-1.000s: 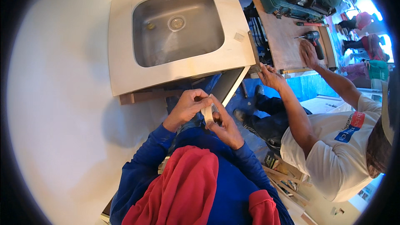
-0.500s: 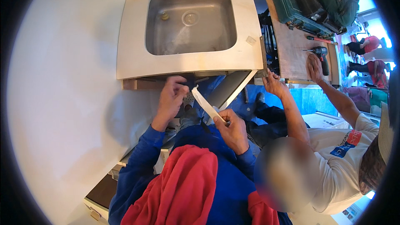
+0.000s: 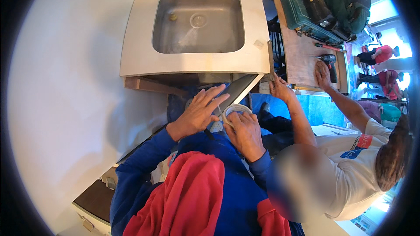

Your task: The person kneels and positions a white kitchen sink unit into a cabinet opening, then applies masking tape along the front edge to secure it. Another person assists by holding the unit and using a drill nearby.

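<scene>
Beyond soft, folded red cloth (image 3: 192, 188), the right hand (image 3: 246, 133) grips a ring-shaped roll of pale tape (image 3: 225, 114), fingers inside its hollow; beside it, the left hand (image 3: 197, 111) is unclenched, fingers extended. Farther off, a round-cornered metal sink (image 3: 205, 28) sits in a pale countertop (image 3: 192, 64).

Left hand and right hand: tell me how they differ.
The left hand is open, fingers extended; the right hand grips the pale tape roll. In the picture, the left hand points up and rightward, the right hand up and leftward. Both are bare, with blue sleeves.
</scene>
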Motion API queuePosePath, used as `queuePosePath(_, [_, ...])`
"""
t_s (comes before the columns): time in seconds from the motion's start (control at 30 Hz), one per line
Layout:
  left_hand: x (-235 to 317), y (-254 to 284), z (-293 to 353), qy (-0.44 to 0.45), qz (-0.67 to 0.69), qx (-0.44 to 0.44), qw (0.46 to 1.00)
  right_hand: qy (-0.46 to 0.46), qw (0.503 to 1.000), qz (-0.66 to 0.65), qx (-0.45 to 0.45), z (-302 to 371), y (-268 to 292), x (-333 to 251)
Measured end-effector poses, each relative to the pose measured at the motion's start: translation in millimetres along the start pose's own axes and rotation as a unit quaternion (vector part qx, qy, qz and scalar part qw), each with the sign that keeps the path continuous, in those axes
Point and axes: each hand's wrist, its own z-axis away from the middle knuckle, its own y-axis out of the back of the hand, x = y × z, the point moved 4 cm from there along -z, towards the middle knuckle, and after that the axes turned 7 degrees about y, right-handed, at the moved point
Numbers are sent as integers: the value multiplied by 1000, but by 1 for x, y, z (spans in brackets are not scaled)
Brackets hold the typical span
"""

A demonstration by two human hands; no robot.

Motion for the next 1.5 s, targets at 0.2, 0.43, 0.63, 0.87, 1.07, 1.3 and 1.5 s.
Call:
queuePosePath(0.2, [-2, -20, 8, -34, 6, -103, 994, 19, 1000, 11, 3, 18, 16, -6])
queuePosePath(0.43, [15, -18, 18, -12, 85, -105, 991, -17, 999, -18, 22, 36, 15, 4])
queuePosePath(0.63, [15, -28, 33, 162, 131, -32, 978, 9, 996, 11, 88, 42, -11, -3])
queuePosePath(0.87, [-45, -97, 70, 338, 449, 127, 817, -39, 983, 20, 176, 42, -24, -18])
queuePosePath(1.07, [-259, -114, 204, 520, 283, 170, 788, -121, 957, -55, 258, 68, 27, 6])
queuePosePath(1.3, [-333, -221, 279, 607, 96, -241, 751, -235, 877, -360, 217, 74, 2, 41])
queuePosePath(1.5, [-189, -140, 271, 596, 346, -232, 687, -244, 852, -415, 208, 79, -8, 47])
